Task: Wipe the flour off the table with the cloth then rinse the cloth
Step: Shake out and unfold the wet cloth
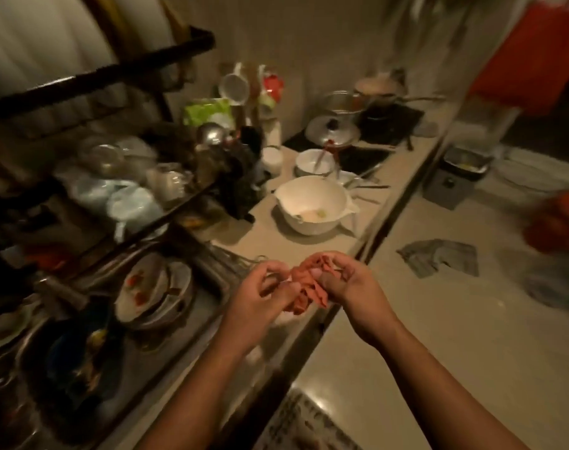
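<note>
Cloth: soft fabric, matt, crumpled.
Bench: smooth pale surface, faint sheen.
Mixing bowl: white, smooth, glossy.
Pot lid: polished metal, shiny.
Sink: dull metal.
Floor: smooth tile, reflective.

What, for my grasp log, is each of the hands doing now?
Left hand: pinching the cloth.
Right hand: gripping the cloth.
</note>
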